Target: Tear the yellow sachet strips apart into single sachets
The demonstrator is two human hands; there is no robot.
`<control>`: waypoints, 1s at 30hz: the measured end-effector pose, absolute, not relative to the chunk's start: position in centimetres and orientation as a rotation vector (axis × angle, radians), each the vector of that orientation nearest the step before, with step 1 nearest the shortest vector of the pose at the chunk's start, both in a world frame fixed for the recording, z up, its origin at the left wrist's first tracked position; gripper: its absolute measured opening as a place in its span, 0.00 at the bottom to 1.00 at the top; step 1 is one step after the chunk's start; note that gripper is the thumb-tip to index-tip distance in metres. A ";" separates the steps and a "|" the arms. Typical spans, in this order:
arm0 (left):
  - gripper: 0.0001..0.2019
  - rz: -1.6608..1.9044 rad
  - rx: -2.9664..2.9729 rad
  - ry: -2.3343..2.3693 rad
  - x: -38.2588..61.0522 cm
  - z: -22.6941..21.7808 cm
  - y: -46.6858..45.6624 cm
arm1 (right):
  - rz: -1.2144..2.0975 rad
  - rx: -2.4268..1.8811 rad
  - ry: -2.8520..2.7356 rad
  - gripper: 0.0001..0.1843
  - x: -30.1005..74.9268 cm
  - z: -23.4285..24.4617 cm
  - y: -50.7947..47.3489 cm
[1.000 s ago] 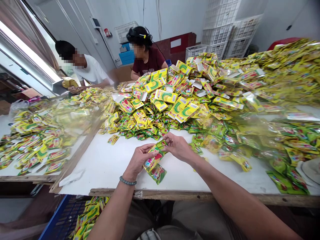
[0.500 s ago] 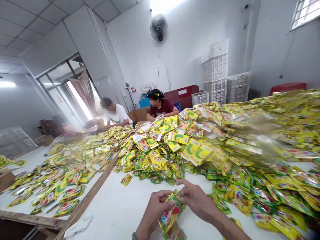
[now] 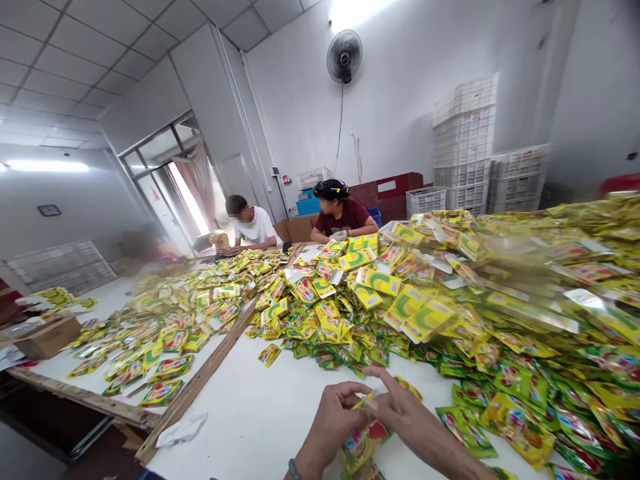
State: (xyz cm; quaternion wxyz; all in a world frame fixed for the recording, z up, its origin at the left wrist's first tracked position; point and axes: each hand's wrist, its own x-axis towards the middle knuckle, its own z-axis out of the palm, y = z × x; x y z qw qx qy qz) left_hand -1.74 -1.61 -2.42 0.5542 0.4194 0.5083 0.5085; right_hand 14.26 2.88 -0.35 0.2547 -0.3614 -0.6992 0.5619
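My left hand (image 3: 336, 421) is closed around a small yellow and green packet (image 3: 361, 445) with a red fruit picture, tilted above the white table. My right hand (image 3: 406, 415) pinches at the packet's top edge, its fingers close to the left thumb. Something pale (image 3: 379, 388) shows between the fingers there, too blurred to name. Below the packet, a second shiny wrapper is partly cut off by the frame edge. Beyond my hands rises a heap of yellow cartons and green packets (image 3: 333, 330). More green packets (image 3: 465, 427) lie right of my right forearm.
A wooden strip (image 3: 215, 357) divides the table, with another packet pile (image 3: 170, 363) to its left. Crumpled white paper (image 3: 183, 430) lies near the front edge. A cardboard box (image 3: 50, 337) stands far left. Two people sit across the table; stacked white crates (image 3: 463, 143) stand behind.
The view has swung left, so the surroundings appear farther right. My hands have come closer together over the packet's top, and a pale bit now shows between the fingers.
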 end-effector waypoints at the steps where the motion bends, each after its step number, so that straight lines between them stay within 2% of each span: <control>1: 0.25 1.213 1.016 1.219 -1.7 -2.5 -1.5 | 1.483 -0.979 -1.930 0.26 14.1 -0.5 2.9; 8: 0.27 1.516 0.969 1.281 -1.7 -2.1 -1.0 | 0.962 -0.998 -1.718 0.18 13.9 -1.1 4.2; 15: 0.23 1.581 0.915 1.157 -1.2 -1.4 -1.5 | 1.467 -0.943 -1.569 0.28 12.7 -2.4 4.5; 19: 0.23 1.428 0.890 1.076 -1.0 -1.5 -1.7 | 1.520 -0.915 -1.432 0.29 12.6 -1.8 4.1; 24: 0.22 1.448 0.895 1.135 -1.2 -1.6 -1.8 | 1.473 -0.880 -1.597 0.20 12.6 -2.0 3.9; 28: 0.22 1.414 0.897 1.137 -1.3 -1.3 -2.0 | 1.480 -0.869 -1.626 0.20 12.7 -2.2 3.9; 30: 0.23 1.400 0.905 1.129 -1.2 -1.1 -2.0 | 1.510 -0.871 -1.589 0.23 12.9 -1.9 3.8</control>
